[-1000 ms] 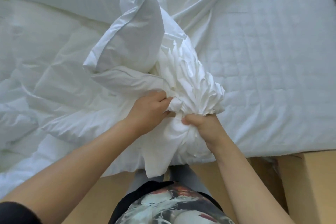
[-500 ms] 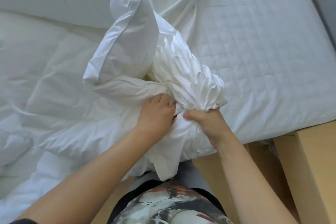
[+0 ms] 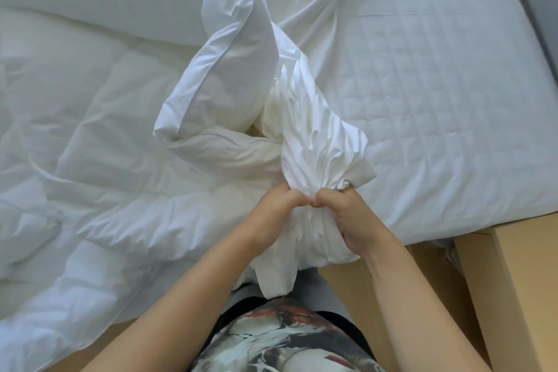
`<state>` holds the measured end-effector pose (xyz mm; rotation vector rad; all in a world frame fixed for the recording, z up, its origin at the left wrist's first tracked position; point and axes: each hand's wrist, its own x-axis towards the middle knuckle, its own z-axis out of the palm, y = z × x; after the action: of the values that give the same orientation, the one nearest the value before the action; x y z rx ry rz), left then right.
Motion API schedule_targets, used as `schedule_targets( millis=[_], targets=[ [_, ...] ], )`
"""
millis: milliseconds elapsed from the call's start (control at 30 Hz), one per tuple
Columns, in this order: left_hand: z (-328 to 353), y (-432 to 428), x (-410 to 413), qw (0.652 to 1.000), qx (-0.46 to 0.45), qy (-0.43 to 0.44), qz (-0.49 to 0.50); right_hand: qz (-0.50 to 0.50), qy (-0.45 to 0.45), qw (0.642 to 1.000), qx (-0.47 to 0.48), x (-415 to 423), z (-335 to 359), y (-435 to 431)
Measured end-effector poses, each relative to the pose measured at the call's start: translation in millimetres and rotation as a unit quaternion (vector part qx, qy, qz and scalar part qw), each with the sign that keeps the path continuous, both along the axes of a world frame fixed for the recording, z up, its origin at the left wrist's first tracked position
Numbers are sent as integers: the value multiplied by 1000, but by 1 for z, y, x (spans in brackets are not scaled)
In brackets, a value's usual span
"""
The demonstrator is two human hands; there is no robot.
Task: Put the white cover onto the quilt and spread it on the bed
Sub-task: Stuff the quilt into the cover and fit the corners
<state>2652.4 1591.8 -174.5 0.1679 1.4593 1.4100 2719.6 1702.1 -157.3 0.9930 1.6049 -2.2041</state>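
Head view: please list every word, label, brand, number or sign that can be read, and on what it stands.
No text can be read anywhere.
The white cover, the quilt and the mattress are plain, with no label in view.
The person's top bears a coloured pattern, not letters.

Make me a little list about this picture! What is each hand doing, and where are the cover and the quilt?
left hand: grips the bunched cover
right hand: grips the same bunch, right beside the left hand
cover: crumpled into a wad near the mattress's near edge
quilt: puffy, lying over the left side, one corner folded up beside the cover
mattress: bare on the right side
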Motion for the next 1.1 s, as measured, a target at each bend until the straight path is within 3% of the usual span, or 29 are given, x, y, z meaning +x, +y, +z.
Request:
schedule_targets(
  millis=[100, 167, 333, 467, 633, 700, 800, 867, 1000, 1100],
  targets=[
    [0, -8, 3, 998, 57, 30, -24, 55, -1, 995, -86, -3, 11, 6],
    [-4, -7, 2, 999, 46, 18, -11, 55, -3, 992, -116, -10, 19, 9],
    [-11, 10, 6, 981, -69, 91, 159, 90, 4, 993, -81, -20, 10, 18],
    [-16, 7, -6, 969, -81, 11, 234, 26, -20, 993, -111, -23, -3, 24],
    [-20, -8, -24, 984, -40, -35, 168, 65, -20, 980, 188, -24, -17, 10],
    [-20, -14, -28, 990, -19, -54, 127, 73, 6, 968, 241, -30, -18, -1],
    [-14, -20, -31, 994, 38, -84, 65, 159, 9, 920, 357, -40, -18, -9],
    [-12, -16, -29, 993, 31, -78, 88, 172, 31, 908, 380, -41, -17, -11],
    [-21, 0, -22, 969, -35, -49, 240, 78, 66, 956, 275, -35, -14, -14],
    [-25, -4, -27, 947, -23, -149, 283, -21, 3, 983, 180, -23, -19, -12]
  ],
)
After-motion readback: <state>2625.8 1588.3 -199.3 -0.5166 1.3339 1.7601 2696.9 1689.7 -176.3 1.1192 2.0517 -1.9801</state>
